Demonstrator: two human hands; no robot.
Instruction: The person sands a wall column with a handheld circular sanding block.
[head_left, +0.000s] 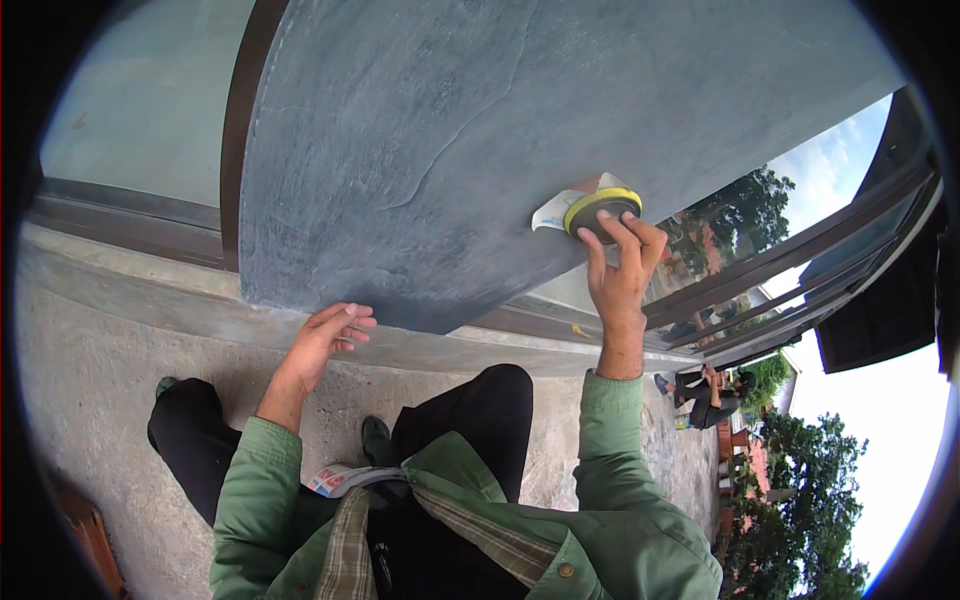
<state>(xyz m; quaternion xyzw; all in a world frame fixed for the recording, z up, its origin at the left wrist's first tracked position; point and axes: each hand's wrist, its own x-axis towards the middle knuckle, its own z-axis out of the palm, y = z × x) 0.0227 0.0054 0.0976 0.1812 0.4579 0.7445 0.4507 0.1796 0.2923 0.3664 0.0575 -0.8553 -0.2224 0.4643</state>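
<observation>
My right hand (624, 262) grips a round black-and-yellow hand pad (604, 213) by its edge. Beneath the pad is a sheet that looks like sandpaper (556, 210), its pale printed back curling out at one side. Pad and sheet lie against a dark grey plastered wall panel (390, 135). A thin crack-like line runs across the plaster, and pale scuffs mark its surface. My left hand (335, 330) holds nothing; its fingers are loosely bent near the panel's bottom edge. Whether it touches the panel I cannot tell.
Brown-framed glass windows (135, 112) flank the panel, with more reflective panes (742, 217) on the right. A low concrete ledge (135, 281) runs below. Farther along the concrete floor (112, 420), a person (709, 397) sits near potted plants. A reddish-brown object (94, 536) stands lower left.
</observation>
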